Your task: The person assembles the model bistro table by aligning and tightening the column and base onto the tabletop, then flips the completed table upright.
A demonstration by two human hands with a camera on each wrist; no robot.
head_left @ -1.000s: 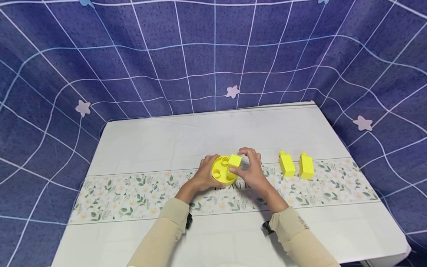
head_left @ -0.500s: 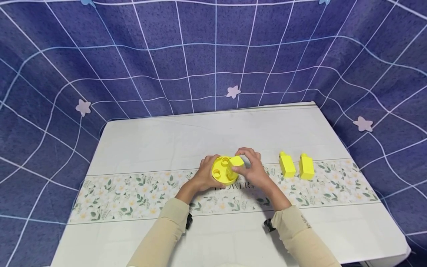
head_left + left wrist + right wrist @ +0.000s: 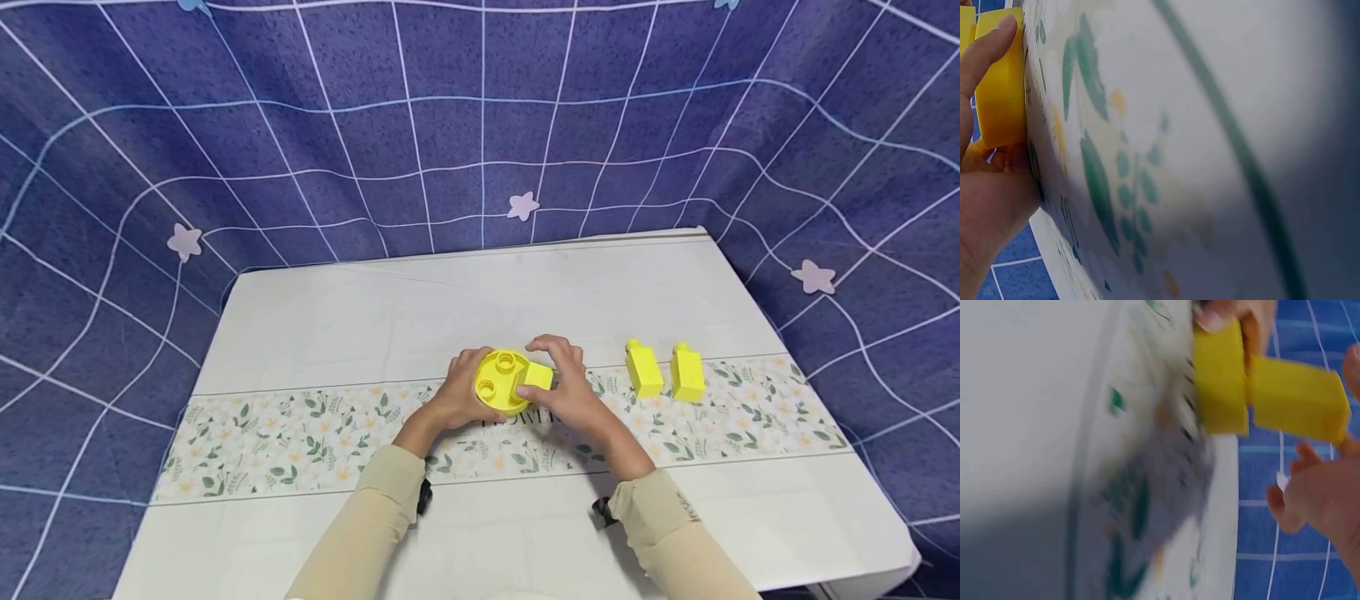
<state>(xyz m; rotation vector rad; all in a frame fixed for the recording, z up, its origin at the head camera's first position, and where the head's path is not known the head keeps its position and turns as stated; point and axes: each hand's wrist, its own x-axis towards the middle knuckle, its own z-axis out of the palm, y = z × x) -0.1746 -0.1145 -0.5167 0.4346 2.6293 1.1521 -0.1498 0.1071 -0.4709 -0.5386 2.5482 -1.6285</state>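
My left hand (image 3: 459,390) grips the side of a round yellow base (image 3: 501,406), which rests on the table. Two raised ring sockets show on its top. On the base's right side a yellow rectangular block (image 3: 537,376) stands upright, its lower end hidden in the head view. My right hand (image 3: 573,396) curls round this block, the thumb against its near side. In the right wrist view the block (image 3: 1300,397) sticks out from the base (image 3: 1219,387), with a narrow gap visible between them. The left wrist view shows my thumb along the base's edge (image 3: 1002,94).
To the right lie two more yellow blocks, one (image 3: 645,372) beside the other (image 3: 687,375), each with a round peg at its far end. The white table cover (image 3: 375,317) carries a flower-printed band. A blue curtain (image 3: 450,133) hangs behind and along the sides.
The upright block has turned about its axis on the base under my right hand, and its top has shifted slightly right. My left hand and the base have stayed in place.
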